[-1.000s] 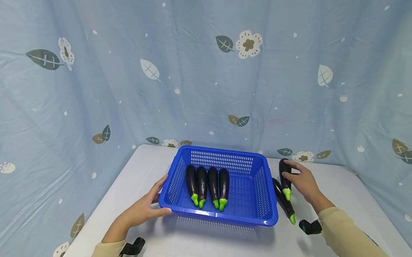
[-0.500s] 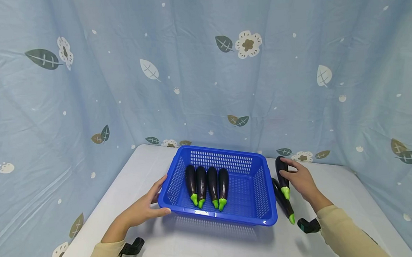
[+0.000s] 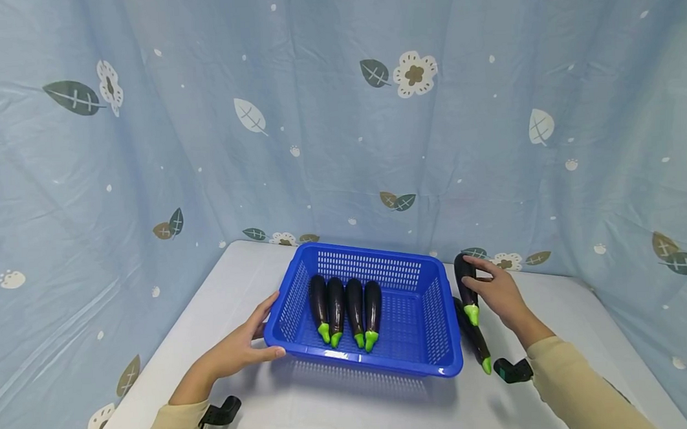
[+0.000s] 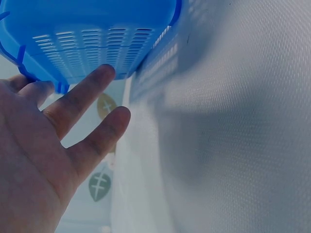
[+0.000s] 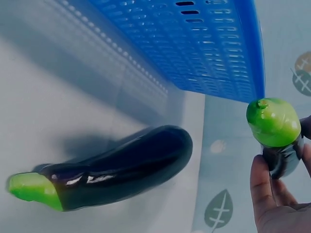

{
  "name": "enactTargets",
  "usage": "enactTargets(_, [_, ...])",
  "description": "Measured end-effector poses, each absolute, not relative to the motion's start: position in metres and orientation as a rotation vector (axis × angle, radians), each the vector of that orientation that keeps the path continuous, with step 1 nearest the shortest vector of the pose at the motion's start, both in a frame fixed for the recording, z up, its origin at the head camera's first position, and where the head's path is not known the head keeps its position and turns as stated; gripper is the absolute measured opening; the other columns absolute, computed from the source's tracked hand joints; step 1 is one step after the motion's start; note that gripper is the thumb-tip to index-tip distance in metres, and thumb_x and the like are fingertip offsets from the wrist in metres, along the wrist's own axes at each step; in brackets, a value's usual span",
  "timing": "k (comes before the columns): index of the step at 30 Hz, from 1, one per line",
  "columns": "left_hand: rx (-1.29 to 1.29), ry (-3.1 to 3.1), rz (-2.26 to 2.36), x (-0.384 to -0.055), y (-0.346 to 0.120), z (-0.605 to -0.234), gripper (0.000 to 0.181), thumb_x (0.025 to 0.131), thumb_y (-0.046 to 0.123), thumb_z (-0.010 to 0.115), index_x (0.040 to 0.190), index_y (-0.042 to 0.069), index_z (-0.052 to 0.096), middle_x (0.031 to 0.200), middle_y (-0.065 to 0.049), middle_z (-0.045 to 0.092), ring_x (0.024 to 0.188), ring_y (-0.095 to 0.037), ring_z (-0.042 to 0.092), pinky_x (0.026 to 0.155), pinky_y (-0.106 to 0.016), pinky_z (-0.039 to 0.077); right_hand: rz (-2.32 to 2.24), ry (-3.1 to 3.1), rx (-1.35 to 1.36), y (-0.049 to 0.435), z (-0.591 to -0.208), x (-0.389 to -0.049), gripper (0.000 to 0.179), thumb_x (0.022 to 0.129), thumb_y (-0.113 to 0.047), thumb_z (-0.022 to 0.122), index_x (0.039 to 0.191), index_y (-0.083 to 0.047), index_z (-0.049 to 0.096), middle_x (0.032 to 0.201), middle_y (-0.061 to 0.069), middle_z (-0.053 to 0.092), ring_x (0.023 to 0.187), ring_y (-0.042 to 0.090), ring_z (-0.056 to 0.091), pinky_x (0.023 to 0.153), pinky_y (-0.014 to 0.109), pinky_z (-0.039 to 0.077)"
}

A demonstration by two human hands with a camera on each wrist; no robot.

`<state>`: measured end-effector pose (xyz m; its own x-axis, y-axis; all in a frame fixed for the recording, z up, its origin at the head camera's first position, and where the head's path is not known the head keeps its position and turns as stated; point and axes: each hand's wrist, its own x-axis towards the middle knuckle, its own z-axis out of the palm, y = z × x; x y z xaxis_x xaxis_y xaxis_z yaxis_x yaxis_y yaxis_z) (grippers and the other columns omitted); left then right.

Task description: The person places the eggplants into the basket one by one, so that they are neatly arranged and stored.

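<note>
My right hand [image 3: 500, 294] grips an eggplant [image 3: 467, 291] around its dark body, just outside the right wall of the blue basket [image 3: 380, 361]. In the right wrist view this eggplant [image 5: 274, 121] is held up off the table, its green stem end toward the camera. A second eggplant [image 3: 474, 340] lies on the table below it, beside the basket. Several more eggplants [image 3: 355, 308] lie side by side in the basket's left half, green ends toward me. My left hand [image 3: 239, 346] rests at the basket's left front corner with spread fingers; the left wrist view shows them straight [image 4: 90, 94].
A white cloth [image 3: 342, 415] covers the table under the basket. Behind and to both sides hangs a blue curtain [image 3: 328, 150] with leaf and flower prints. Black wrist devices [image 3: 221, 413] stick out below each forearm.
My right hand has lifted the eggplant and moved slightly left with it, toward the basket's right rim. The left hand and the basket stay in place.
</note>
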<state>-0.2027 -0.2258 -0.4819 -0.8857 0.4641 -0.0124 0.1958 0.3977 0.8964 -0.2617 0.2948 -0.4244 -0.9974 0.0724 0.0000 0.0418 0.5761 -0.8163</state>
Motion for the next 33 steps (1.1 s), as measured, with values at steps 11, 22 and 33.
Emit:
enactTargets(11, [0.588,2.392,1.491,-0.202,-0.225,-0.481,0.106,0.091,0.029,0.078,0.165,0.027,0.002,0.165,-0.024,0.020,0.136,-0.048,0.046,0.108,-0.069,0.033,1.383,-2.752,-0.021,0.290,-0.420,-0.264,0.059,0.102,-0.024,0.062,0.155,-0.010,0.043,0.157,0.028,0.035,0.135,0.051,0.045,0.105,0.063,0.042])
enactTargets(22, [0.578,2.412,1.471,-0.201,-0.226,-0.481,0.106,0.090,0.029,0.078,0.165,0.027,0.003,0.164,-0.025,0.021,0.134,-0.048,0.048,0.106,-0.070,0.035,1.443,-2.718,0.061,0.281,-0.417,-0.266,0.058,0.102,-0.022,0.063,0.154,-0.009,0.043,0.156,0.028,0.036,0.136,0.051,0.045,0.107,0.064,0.039])
enactTargets(33, [0.561,2.423,1.454,-0.200,-0.225,-0.481,0.106,0.090,0.031,0.078,0.165,0.027,0.003,0.164,-0.025,0.020,0.135,-0.048,0.047,0.106,-0.071,0.035,1.478,-2.703,0.116,0.264,-0.410,-0.269,0.055,0.102,-0.020,0.063,0.153,-0.008,0.045,0.155,0.027,0.038,0.134,0.050,0.047,0.107,0.063,0.040])
